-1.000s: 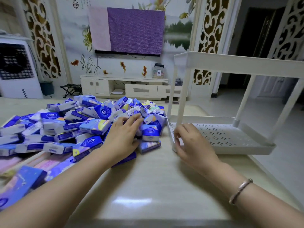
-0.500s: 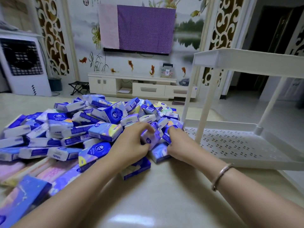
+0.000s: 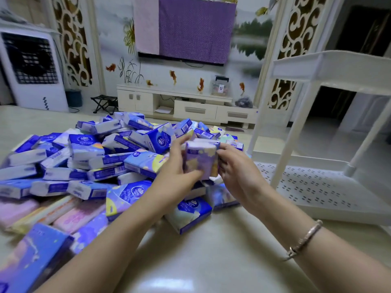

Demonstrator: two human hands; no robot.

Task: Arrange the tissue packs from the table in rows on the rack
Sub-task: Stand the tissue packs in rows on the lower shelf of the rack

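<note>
A big heap of blue, white and purple tissue packs (image 3: 84, 163) covers the left half of the table. Above its right edge I hold a small upright stack of purple tissue packs (image 3: 201, 159) between both hands. My left hand (image 3: 179, 172) grips its left side, thumb on the front. My right hand (image 3: 237, 172) grips its right side. The white two-tier rack (image 3: 317, 187) stands on the table to the right, and its perforated lower shelf holds nothing.
The beige table (image 3: 211, 261) reaches toward me. A loose blue-and-white pack (image 3: 188, 214) lies just below my hands. Rack legs (image 3: 289, 132) rise at the shelf's near-left corner. Behind are a white cabinet (image 3: 190, 106) and an air cooler (image 3: 31, 70).
My right hand left the rack's corner and joined the left at the heap. Both hands gathered packs and lifted them off the pile as a stack.
</note>
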